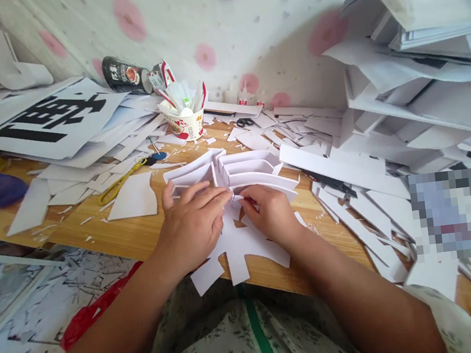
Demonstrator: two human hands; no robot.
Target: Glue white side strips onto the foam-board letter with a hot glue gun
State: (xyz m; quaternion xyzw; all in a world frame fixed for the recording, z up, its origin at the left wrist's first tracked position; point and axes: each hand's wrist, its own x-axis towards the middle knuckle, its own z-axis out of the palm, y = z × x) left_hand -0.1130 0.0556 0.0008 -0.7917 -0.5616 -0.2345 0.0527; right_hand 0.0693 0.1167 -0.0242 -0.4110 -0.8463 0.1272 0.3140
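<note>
A white board cut-out (237,258), shaped like a written character, lies at the table's front edge. Thin white strips (245,167) stand upright along its far part, forming walls. My left hand (193,221) rests over the left side of the cut-out, fingers stretched out and the index fingertip touching the middle wall. Close beside that fingertip, my right hand (269,209) is closed in a pinch on a small white strip (237,199) at the middle of the cut-out. My fingers partly hide this strip and the walls beneath the left hand.
Yellow-handled scissors (121,181) and a curved white piece (133,196) lie left. Behind stand a paper cup (184,123) with tubes and a tipped black can (126,75). Black scissors (245,122), scraps (375,211) and a tall stack of white pieces (415,76) occupy the back and right.
</note>
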